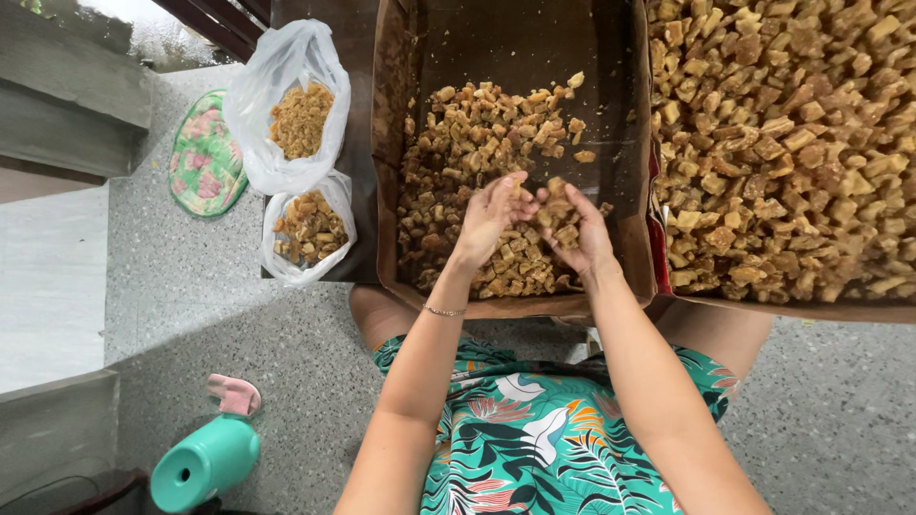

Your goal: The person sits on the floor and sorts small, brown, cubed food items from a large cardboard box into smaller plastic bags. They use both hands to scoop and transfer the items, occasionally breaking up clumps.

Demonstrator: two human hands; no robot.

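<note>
Both hands work over the middle cardboard box (pixel 401 143), which lies open on the floor in front of the seated person; the left hand (pixel 489 217) is cupped with fingers curled, its fingertips touching a clump of the brown sticky chunks (pixel 468 143) at about the centre of the box; the right hand (pixel 582 234) is curled palm-up and grasps a small heap of the same chunks, which sit in the hollow of its palm and between its fingers; the two hands meet at the fingertips, so the held pieces lie right between them, just above the loose pile; whether the left hand truly pinches a piece or only presses against it, I cannot tell; a thin bracelet (pixel 445 311) circles the left wrist.

The loose chunks cover the near half of the box floor; the far half is bare, stained cardboard; to the right, touching this box, a second box (pixel 763 310) is filled to the brim with paler chunks; to the left stand two open plastic bags, the larger bag (pixel 286 76) behind, the smaller bag (pixel 305 229) nearer, each holding chunks; a flowered cushion (pixel 202 157) lies beyond them; a teal stool (pixel 202 463) and a pink slipper (pixel 235 393) rest on the speckled floor near the person's left side.
</note>
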